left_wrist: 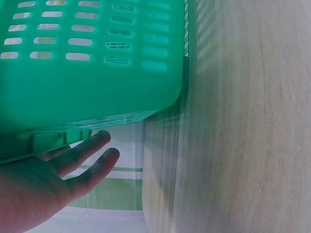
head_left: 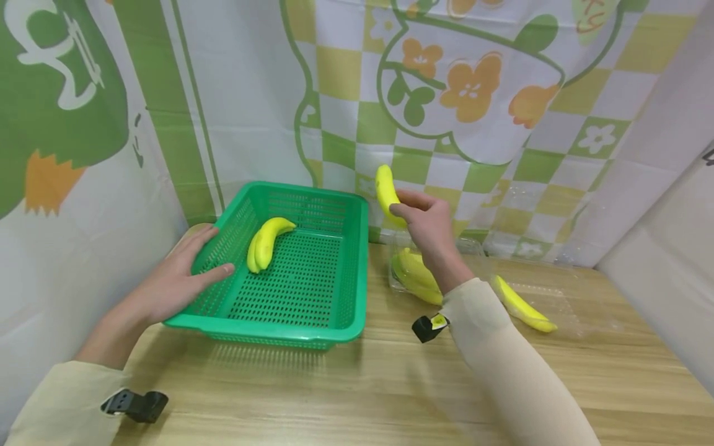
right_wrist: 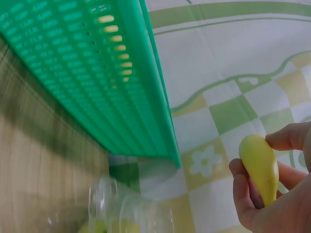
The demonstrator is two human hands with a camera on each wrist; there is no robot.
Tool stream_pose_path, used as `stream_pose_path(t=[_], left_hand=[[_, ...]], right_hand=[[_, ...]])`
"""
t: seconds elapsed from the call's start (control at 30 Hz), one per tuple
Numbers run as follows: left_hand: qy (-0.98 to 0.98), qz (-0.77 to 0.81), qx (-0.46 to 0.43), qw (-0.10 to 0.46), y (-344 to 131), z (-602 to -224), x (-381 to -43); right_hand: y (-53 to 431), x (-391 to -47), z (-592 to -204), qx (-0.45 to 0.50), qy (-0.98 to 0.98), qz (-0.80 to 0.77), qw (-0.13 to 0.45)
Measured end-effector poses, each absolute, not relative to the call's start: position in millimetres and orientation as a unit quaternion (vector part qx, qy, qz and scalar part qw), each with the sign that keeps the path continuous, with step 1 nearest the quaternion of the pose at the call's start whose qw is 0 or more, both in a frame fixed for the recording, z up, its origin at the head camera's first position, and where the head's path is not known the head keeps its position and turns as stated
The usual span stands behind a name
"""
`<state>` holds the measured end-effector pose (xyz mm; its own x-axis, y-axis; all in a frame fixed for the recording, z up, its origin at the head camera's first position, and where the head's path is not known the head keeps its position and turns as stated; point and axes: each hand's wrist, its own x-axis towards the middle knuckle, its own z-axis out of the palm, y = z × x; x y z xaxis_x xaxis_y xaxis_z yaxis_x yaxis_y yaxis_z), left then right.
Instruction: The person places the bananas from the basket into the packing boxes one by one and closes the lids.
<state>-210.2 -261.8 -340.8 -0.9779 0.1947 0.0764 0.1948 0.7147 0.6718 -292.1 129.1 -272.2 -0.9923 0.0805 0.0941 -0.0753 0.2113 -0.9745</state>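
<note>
My right hand point(head_left: 428, 226) pinches a yellow banana point(head_left: 386, 193) between thumb and fingers, raised beyond the right side of a green plastic basket point(head_left: 359, 272). In the right wrist view the banana point(right_wrist: 257, 162) points with its rounded end up, its lower part hidden by the fingers. At the basket's left side, my left hand point(head_left: 173, 275) holds the rim, thumb over the inner side. Its fingers point(left_wrist: 92, 170) reach along the outside beneath the rim in the left wrist view. Two bananas point(head_left: 268, 243) lie together inside the basket, toward its left wall.
Behind my right wrist a clear plastic box point(head_left: 395, 284) holds yellow fruit point(head_left: 413, 275), partly hidden by the arm. Another banana point(head_left: 524, 306) lies farther right, by clear plastic. A printed curtain point(head_left: 346, 93) hangs close behind the wooden table point(head_left: 312, 396).
</note>
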Motion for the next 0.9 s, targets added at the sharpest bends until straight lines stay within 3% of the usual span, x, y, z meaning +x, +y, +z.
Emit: stream_pose_path(t=[0.9], left_hand=[[-0.926, -0.363, -0.107, 0.005, -261, -341, -210]], right_hand=[[217, -274, -281, -0.056, -0.795, 0.598, 0.084]])
